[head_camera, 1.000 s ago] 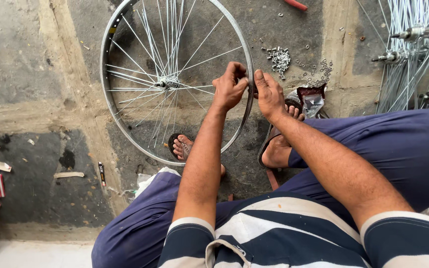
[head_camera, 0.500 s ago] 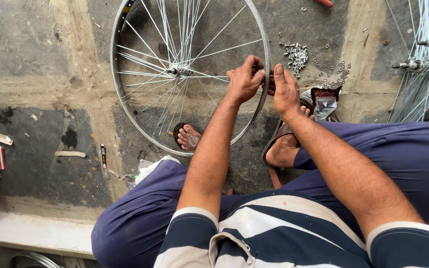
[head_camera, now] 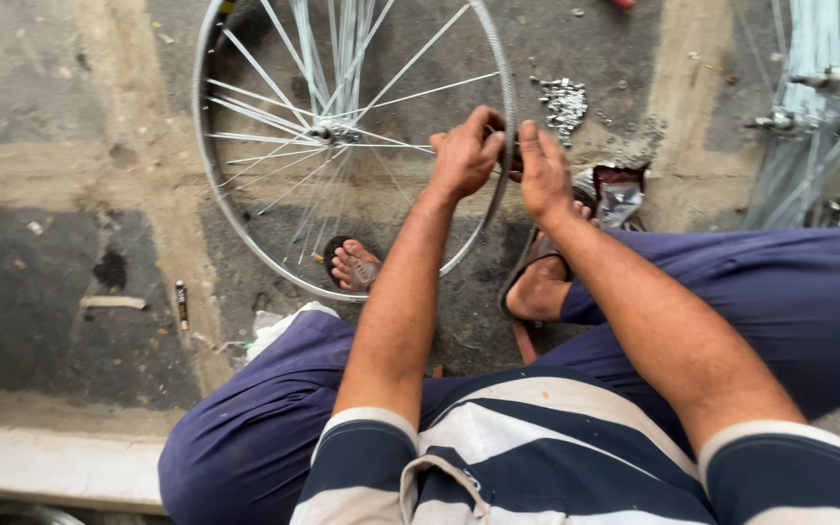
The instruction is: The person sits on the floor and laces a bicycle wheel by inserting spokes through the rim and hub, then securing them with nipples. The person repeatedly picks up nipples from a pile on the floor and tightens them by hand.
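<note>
**Both hands closed on the rim of a spoked wheel**

While the bicycle wheel is held upright on the concrete floor, it is gripped at its 3 o'clock edge by both hands. The left hand is curled over the rim from the inner side, its fingers pressed together and folded around the metal; what lies under the fingertips cannot be told. The right hand is set just beside it on the outer side, fingers held close and pointed upward, the thumb turned toward the rim. Whether something small is pinched between the two hands is hidden by the knuckles.

At the wheel's centre the hub is seen, with thin spokes fanned out from it. Through the lower spokes, at about 6 o'clock of the wheel, a sandalled foot is visible; the other foot is placed at 5 o'clock, outside the rim and below the right hand.

At 1 o'clock from the hands a heap of small metal nipples is scattered on the floor, and at 3 o'clock an opened dark red packet is lying. Further spoked rims are stacked at the far right. The lower view is filled by dark blue trousers and a striped shirt.
</note>
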